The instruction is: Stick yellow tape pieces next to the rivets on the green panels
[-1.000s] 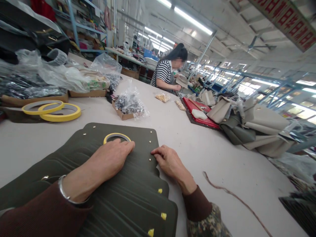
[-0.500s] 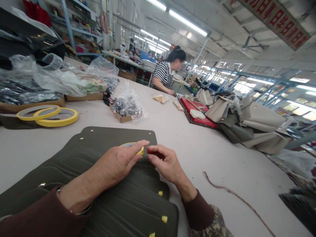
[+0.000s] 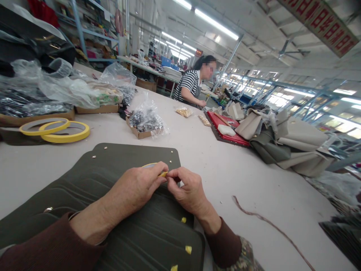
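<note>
A stack of dark olive leather panels (image 3: pixel 121 162) with small metal studs lies fanned out on the table in front of me. My left hand (image 3: pixel 135 188) is closed round a small roll of yellow tape (image 3: pixel 158 170), held just above the top panel. My right hand (image 3: pixel 187 190) meets it from the right, its thumb and forefinger pinched at the edge of the roll. Small yellow tape pieces (image 3: pixel 187 249) sit on the corners of the lower panels.
Two larger yellow tape rolls (image 3: pixel 64 131) lie at the left by plastic bags and cardboard boxes of hardware (image 3: pixel 145 122). A person in a striped shirt (image 3: pixel 190 84) works at the far end. Beige and olive bags (image 3: pixel 282 145) pile at the right beside a red tray (image 3: pixel 225 128). A thin cord (image 3: pixel 270 226) lies on the table.
My left hand lifted the small tape roll off the panel and carried it right. My right hand left the panel's edge and pinched at the roll.
</note>
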`<state>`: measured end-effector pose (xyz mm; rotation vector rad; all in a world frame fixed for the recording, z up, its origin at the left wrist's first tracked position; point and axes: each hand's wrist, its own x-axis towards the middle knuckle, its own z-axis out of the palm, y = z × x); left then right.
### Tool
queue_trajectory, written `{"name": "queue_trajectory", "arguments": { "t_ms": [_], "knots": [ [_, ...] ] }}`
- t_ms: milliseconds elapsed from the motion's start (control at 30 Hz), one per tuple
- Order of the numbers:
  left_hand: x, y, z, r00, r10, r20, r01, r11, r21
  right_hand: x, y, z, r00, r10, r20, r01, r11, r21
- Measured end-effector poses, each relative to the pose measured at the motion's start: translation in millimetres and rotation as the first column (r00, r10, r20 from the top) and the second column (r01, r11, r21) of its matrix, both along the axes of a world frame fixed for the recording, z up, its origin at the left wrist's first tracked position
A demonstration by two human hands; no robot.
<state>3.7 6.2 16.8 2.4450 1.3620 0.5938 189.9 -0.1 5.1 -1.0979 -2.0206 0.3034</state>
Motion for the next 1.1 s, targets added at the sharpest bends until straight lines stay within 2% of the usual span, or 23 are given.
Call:
{"name": "queue_trajectory", "arguments": {
  "t_ms": [67, 133, 200, 233, 300, 400, 500, 567, 667, 767, 833, 933, 1000, 1100],
  "knots": [
    [0, 1, 0.3, 1.0, -0.016, 0.02, 0.017, 1.0, -0.018, -1, -1, -0.4, 1.0, -0.026, 0.005, 0.026, 1.0, 0.01],
    [0, 2, 0.9, 0.999, -0.029, 0.022, 0.03, 0.999, -0.026, -4, -2, 0.1, 0.999, -0.049, -0.021, 0.049, 0.998, -0.032],
    [1, 1, 1.6, 0.999, -0.041, 0.023, 0.041, 0.999, -0.011, -7, -2, 1.4, 0.991, -0.083, -0.107, 0.062, 0.981, -0.184],
    [1, 0, 2.1, 0.999, -0.046, 0.028, 0.045, 0.999, 0.005, -9, -1, 2.0, 0.978, -0.108, -0.176, 0.051, 0.952, -0.301],
    [4, -2, 3.2, 0.997, -0.053, 0.048, 0.051, 0.998, 0.043, -9, 3, 2.8, 0.927, -0.192, -0.323, -0.008, 0.85, -0.526],
    [6, -5, 4.6, 0.996, -0.046, 0.076, 0.04, 0.996, 0.076, -1, 13, 1.4, 0.837, -0.358, -0.414, -0.073, 0.676, -0.733],
    [5, -4, 4.6, 1.0, 0.002, 0.001, -0.002, 1.0, 0.024, 14, 20, -2.7, 0.853, -0.381, -0.356, -0.112, 0.533, -0.839],
    [4, -2, 3.2, 0.993, 0.033, -0.111, -0.037, 0.999, -0.029, 22, 22, -5.9, 0.89, -0.329, -0.315, -0.122, 0.494, -0.861],
    [4, 2, -0.8, 0.972, 0.03, -0.231, -0.049, 0.996, -0.076, 26, 22, -9.9, 0.931, -0.275, -0.238, -0.07, 0.508, -0.858],
    [5, 3, -4.5, 0.97, -0.007, -0.244, -0.01, 0.997, -0.07, 23, 19, -12.4, 0.966, -0.223, -0.132, 0.017, 0.565, -0.825],
    [6, 3, -5.3, 0.968, -0.026, -0.248, 0.011, 0.998, -0.059, 20, 18, -13.0, 0.982, -0.179, -0.066, 0.063, 0.632, -0.773],
    [7, 3, -3.7, 0.965, -0.039, -0.259, 0.022, 0.997, -0.068, 15, 16, -12.4, 0.991, -0.13, 0.036, 0.123, 0.764, -0.633],
    [7, 3, -2.1, 0.966, -0.046, -0.255, 0.026, 0.997, -0.078, 13, 16, -11.5, 0.988, -0.118, 0.1, 0.154, 0.817, -0.555],
    [6, 5, -0.7, 0.971, -0.048, -0.234, 0.029, 0.996, -0.084, 14, 16, -11.2, 0.984, -0.129, 0.12, 0.175, 0.814, -0.555]
  ]
}}
